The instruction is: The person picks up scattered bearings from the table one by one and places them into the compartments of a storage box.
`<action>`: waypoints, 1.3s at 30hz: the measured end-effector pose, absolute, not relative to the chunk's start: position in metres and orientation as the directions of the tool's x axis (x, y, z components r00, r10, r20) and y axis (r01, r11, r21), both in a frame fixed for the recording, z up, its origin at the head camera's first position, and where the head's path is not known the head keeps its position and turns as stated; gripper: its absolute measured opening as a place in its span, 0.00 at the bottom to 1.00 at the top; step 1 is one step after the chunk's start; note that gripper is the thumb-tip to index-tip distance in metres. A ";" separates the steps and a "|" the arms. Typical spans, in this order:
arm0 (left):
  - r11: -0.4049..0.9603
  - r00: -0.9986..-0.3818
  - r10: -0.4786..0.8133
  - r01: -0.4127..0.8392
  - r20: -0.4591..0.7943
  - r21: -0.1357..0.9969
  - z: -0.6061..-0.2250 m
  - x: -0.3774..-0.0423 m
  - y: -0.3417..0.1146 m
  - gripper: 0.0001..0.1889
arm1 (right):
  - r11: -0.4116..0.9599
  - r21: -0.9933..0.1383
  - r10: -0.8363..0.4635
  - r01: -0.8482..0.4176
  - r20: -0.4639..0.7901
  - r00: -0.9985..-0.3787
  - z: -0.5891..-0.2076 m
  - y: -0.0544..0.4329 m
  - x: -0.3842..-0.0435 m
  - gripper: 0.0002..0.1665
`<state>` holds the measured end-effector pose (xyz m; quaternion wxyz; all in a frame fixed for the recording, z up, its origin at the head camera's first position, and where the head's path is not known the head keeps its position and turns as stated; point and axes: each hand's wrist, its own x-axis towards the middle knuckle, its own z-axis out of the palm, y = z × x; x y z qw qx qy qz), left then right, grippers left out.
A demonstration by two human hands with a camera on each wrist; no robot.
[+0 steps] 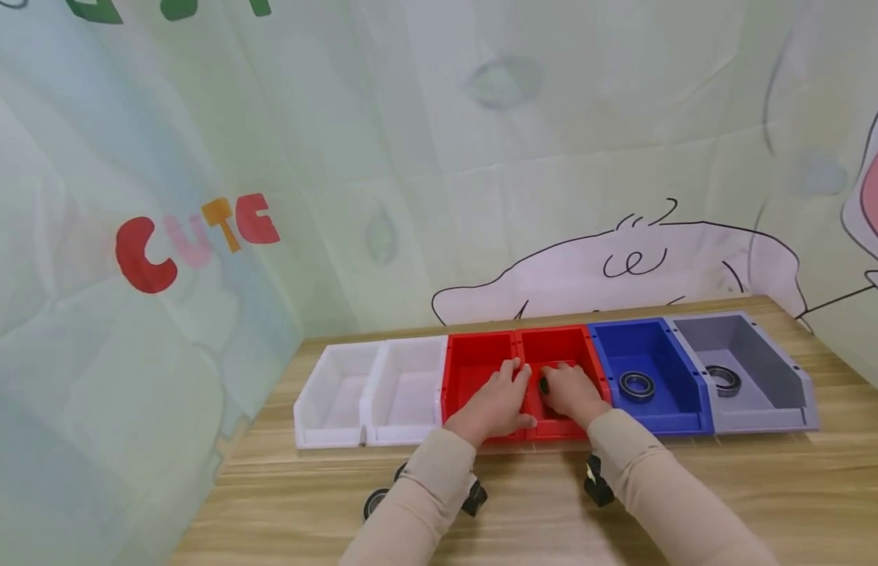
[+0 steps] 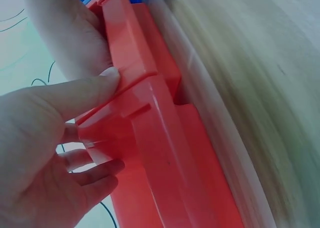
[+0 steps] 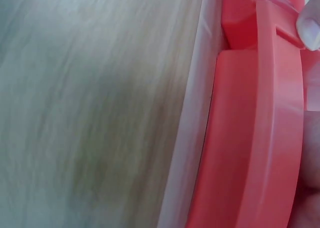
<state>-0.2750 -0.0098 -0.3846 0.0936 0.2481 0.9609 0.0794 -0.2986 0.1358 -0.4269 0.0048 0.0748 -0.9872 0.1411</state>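
My right hand (image 1: 571, 389) reaches down into the right red bin (image 1: 560, 428), its fingers curled at a dark-rimmed ring bearing (image 1: 543, 386) that is mostly hidden by the hand. My left hand (image 1: 498, 399) is over the left red bin (image 1: 474, 347), beside the wall it shares with the right one. In the left wrist view, the left thumb (image 2: 107, 80) lies along the joint between the two red bins, and the other fingers are spread loosely with nothing between them. The right wrist view catches only parts of fingers past the red front lip (image 3: 272, 138).
Left of the red bins stand two white bins (image 1: 403, 432). To the right, a blue bin (image 1: 682, 422) and a grey bin (image 1: 771, 420) each hold a bearing (image 1: 637, 386). More bearings (image 1: 374, 503) lie on the wooden table (image 1: 269, 511) by the left sleeve. A printed curtain hangs behind.
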 end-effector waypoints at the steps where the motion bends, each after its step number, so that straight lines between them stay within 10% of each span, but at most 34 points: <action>1: 0.863 -0.858 0.495 0.467 -0.138 0.193 -0.385 -0.274 -0.010 0.46 | 0.948 -0.283 -0.144 -0.149 0.039 -0.989 -0.427 0.136 -0.298 0.23; 16: 0.859 -0.861 0.506 0.508 -0.048 -0.064 -0.384 -0.270 -0.017 0.45 | 0.875 -0.432 -0.211 -0.217 0.062 -0.975 -0.401 0.135 -0.278 0.31; 27: 0.860 -0.861 0.508 0.503 -0.043 0.086 -0.359 -0.240 -0.065 0.41 | 0.797 -0.516 -0.339 -0.313 0.047 -0.940 -0.386 0.124 -0.264 0.37; 39: 0.810 -0.833 0.553 0.541 0.015 0.224 -0.362 -0.210 -0.117 0.38 | 0.861 -0.309 -0.405 -0.404 0.062 -0.912 -0.397 0.118 -0.259 0.47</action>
